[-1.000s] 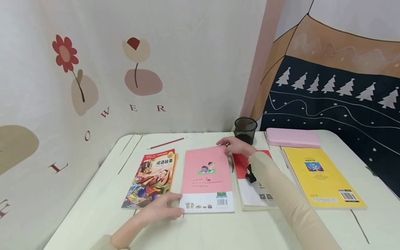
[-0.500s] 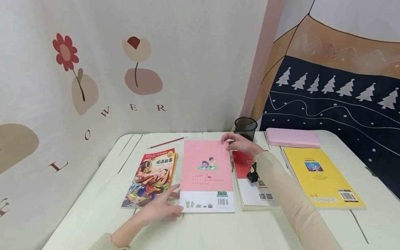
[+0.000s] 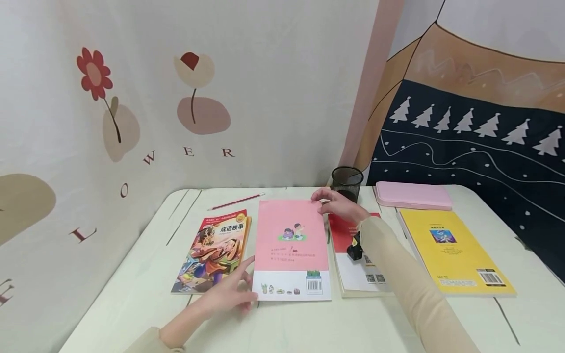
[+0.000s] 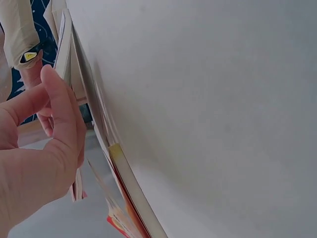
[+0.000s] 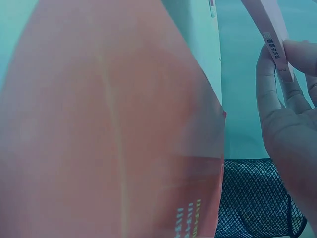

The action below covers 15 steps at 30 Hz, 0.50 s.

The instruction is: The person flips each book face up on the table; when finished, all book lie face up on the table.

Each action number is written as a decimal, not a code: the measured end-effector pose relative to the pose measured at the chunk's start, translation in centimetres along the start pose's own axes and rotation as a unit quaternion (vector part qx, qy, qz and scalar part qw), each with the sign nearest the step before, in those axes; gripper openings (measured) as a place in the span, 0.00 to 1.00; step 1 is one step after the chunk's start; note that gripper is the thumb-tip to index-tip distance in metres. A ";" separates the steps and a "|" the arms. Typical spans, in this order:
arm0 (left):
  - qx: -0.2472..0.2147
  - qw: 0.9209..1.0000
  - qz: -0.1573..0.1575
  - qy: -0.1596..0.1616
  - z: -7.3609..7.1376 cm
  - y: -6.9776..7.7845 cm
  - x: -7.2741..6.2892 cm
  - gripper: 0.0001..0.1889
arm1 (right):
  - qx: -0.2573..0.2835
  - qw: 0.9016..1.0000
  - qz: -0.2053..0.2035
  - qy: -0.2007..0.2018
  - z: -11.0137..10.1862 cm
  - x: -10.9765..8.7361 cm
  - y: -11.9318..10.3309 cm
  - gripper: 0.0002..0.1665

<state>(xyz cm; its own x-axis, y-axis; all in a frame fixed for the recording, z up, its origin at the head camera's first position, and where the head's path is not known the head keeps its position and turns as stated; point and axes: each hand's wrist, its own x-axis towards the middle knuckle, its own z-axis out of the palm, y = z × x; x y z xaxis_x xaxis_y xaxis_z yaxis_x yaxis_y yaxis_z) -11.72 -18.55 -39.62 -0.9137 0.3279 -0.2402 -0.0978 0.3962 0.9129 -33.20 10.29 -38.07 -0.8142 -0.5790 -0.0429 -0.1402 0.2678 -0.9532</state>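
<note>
A pink book [image 3: 289,235] with a white lower band lies in front of me, slightly raised off the table. My right hand [image 3: 337,203] pinches its upper right corner between thumb and fingers. In the right wrist view that hand [image 5: 292,94] has the book's edge [image 5: 273,47] between its thumb and fingers. My left hand [image 3: 227,291] holds the lower left edge, thumb near the corner and fingers partly hidden by the book. An illustrated storybook [image 3: 212,252] lies beside it. A red-and-white book [image 3: 353,277] sits partly under my right arm.
A black mesh pen holder [image 3: 346,179] stands behind my right hand. A pink case [image 3: 412,194] lies at the back right, with a yellow book [image 3: 456,252] in front of it. A pencil [image 3: 236,201] lies at the back left of the table [image 3: 300,328].
The pink book's top edge has straightened and shifted slightly up and left in the view, with my right hand still on its corner. My left hand's fingers have crept up its left edge.
</note>
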 end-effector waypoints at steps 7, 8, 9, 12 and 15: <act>-0.012 1.000 0.016 0.012 0.2 0.6 -0.1 0.43 | -0.012 1.000 -0.004 0.001 -0.2 -0.2 0.2 0.17; -0.019 1.000 0.020 0.012 0.1 0.7 -0.1 0.43 | -0.013 1.000 -0.005 0.001 -0.3 -0.2 0.3 0.17; -0.026 0.999 0.023 0.011 0.1 0.7 -0.1 0.43 | -0.011 1.000 -0.005 0.001 -0.3 -0.2 0.3 0.17; -0.036 0.999 0.033 0.013 0.0 0.8 -0.1 0.42 | -0.001 1.000 -0.004 0.000 -0.5 -0.2 0.5 0.18; -0.052 0.998 0.038 0.020 -0.1 0.7 -0.1 0.41 | 0.011 1.000 0.002 0.003 -0.7 -0.3 0.6 0.19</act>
<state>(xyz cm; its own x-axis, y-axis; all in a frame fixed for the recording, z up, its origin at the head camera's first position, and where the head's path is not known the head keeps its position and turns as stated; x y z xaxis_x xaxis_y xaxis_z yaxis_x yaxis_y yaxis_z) -11.73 -18.36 -38.89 -0.9346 0.3186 -0.1583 -0.0668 0.2800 0.9577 -33.48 11.17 -38.39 -0.8176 -0.5741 -0.0448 -0.1251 0.2532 -0.9593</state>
